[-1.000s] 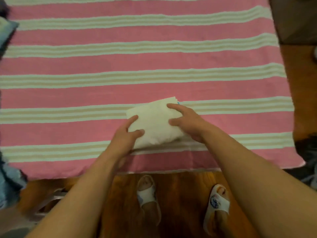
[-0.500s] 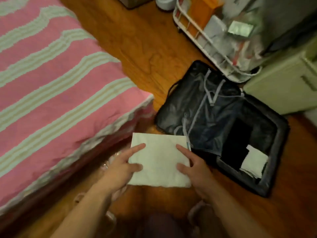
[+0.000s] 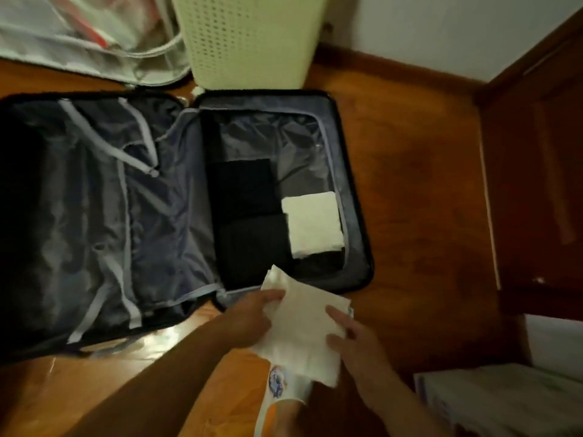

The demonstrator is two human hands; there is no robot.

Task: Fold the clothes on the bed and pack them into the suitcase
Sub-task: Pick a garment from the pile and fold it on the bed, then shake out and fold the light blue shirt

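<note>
In the head view, a folded white cloth rectangle (image 3: 299, 335) is held between both hands over the wooden floor (image 3: 410, 184), just at the six o'clock edge of the open black suitcase (image 3: 362, 247). The left hand (image 3: 249, 320) is clamped on the cloth's nine o'clock edge, fingers curled against it; the right hand (image 3: 356, 342) is pinched on the three o'clock edge, thumb and forefinger spread over the fabric. Inside the suitcase's three o'clock half, a second folded white cloth (image 3: 314, 223) is seen beside folded black garments (image 3: 246, 216). A pale perforated basket (image 3: 249, 39) stands at twelve o'clock.
</note>
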